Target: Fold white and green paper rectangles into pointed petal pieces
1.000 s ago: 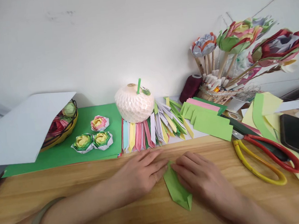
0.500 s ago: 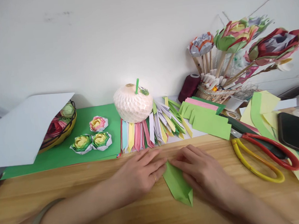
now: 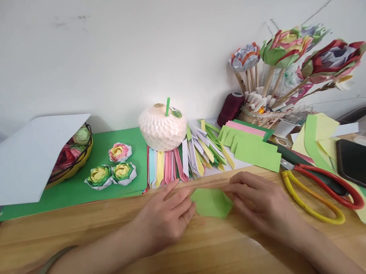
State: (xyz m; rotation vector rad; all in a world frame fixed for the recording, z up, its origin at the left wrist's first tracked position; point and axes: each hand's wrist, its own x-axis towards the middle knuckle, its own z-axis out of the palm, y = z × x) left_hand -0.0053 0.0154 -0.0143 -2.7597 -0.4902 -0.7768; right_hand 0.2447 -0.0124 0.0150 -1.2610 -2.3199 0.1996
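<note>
A light green piece of paper (image 3: 212, 203) with folded corners lies sideways over the wooden table, between my two hands. My left hand (image 3: 171, 214), with a ring on one finger, grips the paper's left end; the thumb is partly hidden. At the opposite end, the thumb and fingers of my right hand (image 3: 259, 198) pinch the right corner. Just beyond my hands is a row of folded paper strips (image 3: 169, 165) in several colours. Cut light green paper rectangles (image 3: 257, 153) lie fanned out behind my right hand.
Red-and-yellow-handled scissors (image 3: 317, 189) and a black phone (image 3: 362, 165) lie at the right. Paper flowers (image 3: 290, 48) on sticks stand behind them. Left of centre, small paper lotuses (image 3: 122, 172) rest on a green sheet (image 3: 73, 192). A white textured object with a straw (image 3: 163, 128) stands mid-back.
The green paper has turned from a slanting, lengthwise position to lying sideways. My hands have moved apart to its two ends, the right one shifting rightward.
</note>
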